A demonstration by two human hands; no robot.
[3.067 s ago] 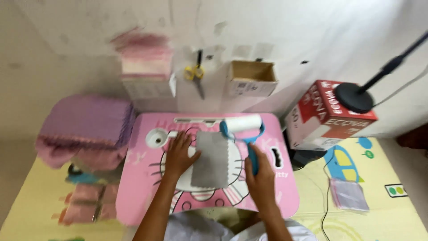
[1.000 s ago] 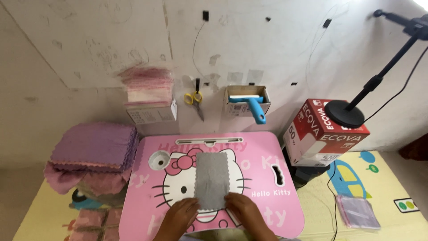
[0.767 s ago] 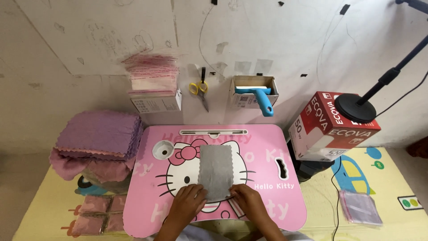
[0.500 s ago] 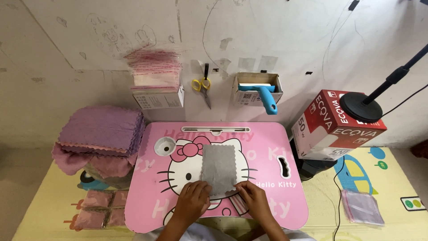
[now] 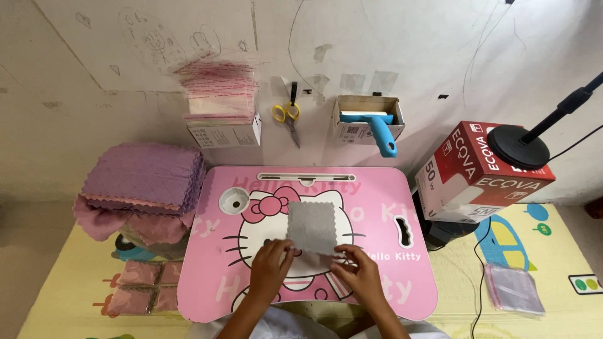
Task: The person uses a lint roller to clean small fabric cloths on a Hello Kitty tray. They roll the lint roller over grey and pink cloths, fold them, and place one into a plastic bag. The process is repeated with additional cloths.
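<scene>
Caught mid-job with one small grey cloth (image 5: 312,227) spread flat on the middle of the pink cartoon-cat lap table (image 5: 389,201), right over the printed face. Pinched its near-left corner with the left hand (image 5: 271,267), fingers closed on the edge. Same deal with the right hand (image 5: 358,276) on the near-right corner, thumb and fingers clamped on the fabric. Kept both hands apart, one per corner, with the far edge lying down on the table.

Judged this as early going for this piece: gripped and maybe just lifted at the near edge, not folded over, not bagged. Couldn't tell for sure about the lift, honestly.

Spotted a fat stack of purple cloths (image 5: 144,179) just left of the table, so plenty left to get through by the look of it. Noticed a few packed pink cloths (image 5: 141,285) down on the yellow mat (image 5: 63,276) at the near left, which read as finished ones. Also saw a pile of clear bags (image 5: 217,91) on a small box against the wall, untouched, and more clear bags (image 5: 515,289) on the mat at the right.

Left the blue-handled lint roller (image 5: 377,125) parked in its cardboard holder and the yellow-handled scissors (image 5: 287,116) hanging on the wall, both well away from either hand
</scene>
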